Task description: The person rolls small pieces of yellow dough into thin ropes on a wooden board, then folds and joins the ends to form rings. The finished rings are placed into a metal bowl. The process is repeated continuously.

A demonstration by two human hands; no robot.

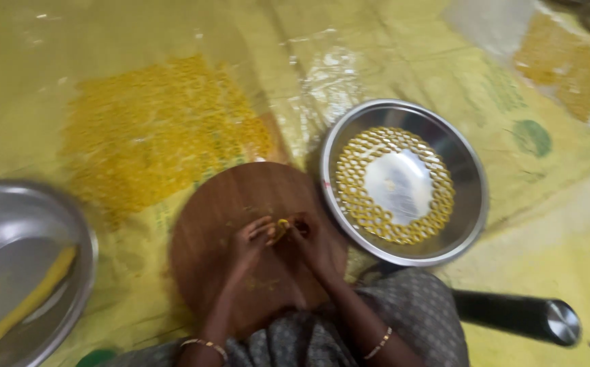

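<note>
Both hands meet over a round wooden board (213,224) on the floor. My left hand (251,241) and my right hand (308,241) pinch a small piece of yellow dough (281,230) between their fingertips, shaping it just above the board. To the right lies a steel plate (468,204) with several yellow dough rings (352,204) set in circles around its bare middle. A gold bangle shows on each wrist.
A wide patch of small yellow dough pieces (159,129) dries on a plastic sheet beyond the board. At the left a steel bowl (9,211) holds a long yellow dough roll (33,299). A dark cylinder with a steel end (519,316) lies at the lower right.
</note>
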